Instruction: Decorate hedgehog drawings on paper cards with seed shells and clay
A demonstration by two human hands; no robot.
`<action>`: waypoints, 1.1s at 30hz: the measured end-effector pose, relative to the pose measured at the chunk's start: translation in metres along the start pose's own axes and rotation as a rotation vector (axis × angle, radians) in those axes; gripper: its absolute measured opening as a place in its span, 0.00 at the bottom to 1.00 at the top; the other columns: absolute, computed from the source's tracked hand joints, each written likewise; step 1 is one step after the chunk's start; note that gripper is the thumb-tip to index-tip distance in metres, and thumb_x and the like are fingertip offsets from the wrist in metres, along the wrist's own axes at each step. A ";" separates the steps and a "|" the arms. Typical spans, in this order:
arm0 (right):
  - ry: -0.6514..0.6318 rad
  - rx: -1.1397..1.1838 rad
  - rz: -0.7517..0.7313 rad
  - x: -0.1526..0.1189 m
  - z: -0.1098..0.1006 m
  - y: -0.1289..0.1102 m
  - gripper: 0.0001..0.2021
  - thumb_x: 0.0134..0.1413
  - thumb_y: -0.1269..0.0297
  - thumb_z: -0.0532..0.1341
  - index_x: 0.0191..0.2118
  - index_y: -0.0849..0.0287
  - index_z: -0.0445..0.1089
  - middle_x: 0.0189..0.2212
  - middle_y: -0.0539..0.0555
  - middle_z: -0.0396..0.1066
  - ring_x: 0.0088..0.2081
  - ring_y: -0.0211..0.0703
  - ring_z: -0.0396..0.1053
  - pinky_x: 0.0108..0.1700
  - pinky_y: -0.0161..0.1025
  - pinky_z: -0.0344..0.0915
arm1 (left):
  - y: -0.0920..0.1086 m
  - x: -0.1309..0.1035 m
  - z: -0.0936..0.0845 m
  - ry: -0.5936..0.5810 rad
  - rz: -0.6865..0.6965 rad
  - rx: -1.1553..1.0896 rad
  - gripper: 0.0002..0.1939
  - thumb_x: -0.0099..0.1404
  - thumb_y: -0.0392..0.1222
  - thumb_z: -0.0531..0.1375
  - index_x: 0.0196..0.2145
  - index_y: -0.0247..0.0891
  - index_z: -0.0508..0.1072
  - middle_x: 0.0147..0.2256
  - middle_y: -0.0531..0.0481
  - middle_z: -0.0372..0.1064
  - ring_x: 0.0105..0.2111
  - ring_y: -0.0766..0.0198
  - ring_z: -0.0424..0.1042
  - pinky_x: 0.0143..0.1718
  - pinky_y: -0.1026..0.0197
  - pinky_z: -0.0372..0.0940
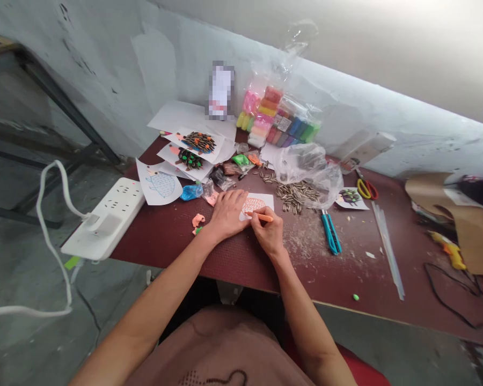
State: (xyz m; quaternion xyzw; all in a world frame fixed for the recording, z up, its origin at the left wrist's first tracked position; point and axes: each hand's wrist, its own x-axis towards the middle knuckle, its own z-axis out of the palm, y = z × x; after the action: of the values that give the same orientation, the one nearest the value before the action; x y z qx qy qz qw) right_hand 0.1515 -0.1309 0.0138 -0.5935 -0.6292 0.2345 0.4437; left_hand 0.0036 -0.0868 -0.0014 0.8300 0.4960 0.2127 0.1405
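Observation:
My left hand (pixel 227 213) lies flat with fingers stretched out, pressing on the left part of a small white sheet of paper (pixel 268 199). An orange marker (pixel 264 217) is pinched in my right hand (pixel 270 231), its tip at the lower part of the sheet. The paper carries an orange drawing (pixel 254 204) of rows of short strokes inside a rounded outline; my left hand covers part of it. Just left of my left hand are lumps of peach and green clay (pixel 198 220). A pile of striped sunflower seeds (pixel 295 194) lies to the right of the paper.
Hedgehog pictures with seed spines (pixel 199 142) and a blue drawing (pixel 161 184) lie left. Packs of coloured clay (pixel 271 120) stand by the wall. Rightward are a teal utility knife (pixel 330 232), scissors (pixel 367 189), glue sticks (pixel 388 249) and a glue gun (pixel 451 252). A power strip (pixel 108 214) overhangs the left edge.

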 end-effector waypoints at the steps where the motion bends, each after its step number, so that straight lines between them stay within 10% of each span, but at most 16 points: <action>1: -0.006 0.003 0.003 0.000 0.000 0.000 0.08 0.57 0.61 0.58 0.29 0.56 0.69 0.26 0.51 0.75 0.25 0.38 0.69 0.30 0.35 0.64 | 0.000 0.000 0.000 0.002 0.000 0.001 0.33 0.66 0.52 0.60 0.64 0.33 0.65 0.62 0.36 0.66 0.63 0.45 0.63 0.65 0.44 0.55; 33: 0.104 -0.047 0.056 0.000 -0.005 0.005 0.08 0.55 0.60 0.58 0.28 0.55 0.68 0.24 0.51 0.74 0.23 0.39 0.68 0.30 0.36 0.65 | -0.003 0.000 0.004 0.026 0.020 -0.017 0.38 0.65 0.59 0.62 0.64 0.32 0.65 0.62 0.35 0.66 0.62 0.44 0.63 0.64 0.43 0.55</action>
State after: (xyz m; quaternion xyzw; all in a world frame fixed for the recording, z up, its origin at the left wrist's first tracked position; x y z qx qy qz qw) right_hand 0.1585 -0.1308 0.0123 -0.6324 -0.5939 0.2009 0.4550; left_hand 0.0030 -0.0856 -0.0066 0.8309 0.4876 0.2291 0.1388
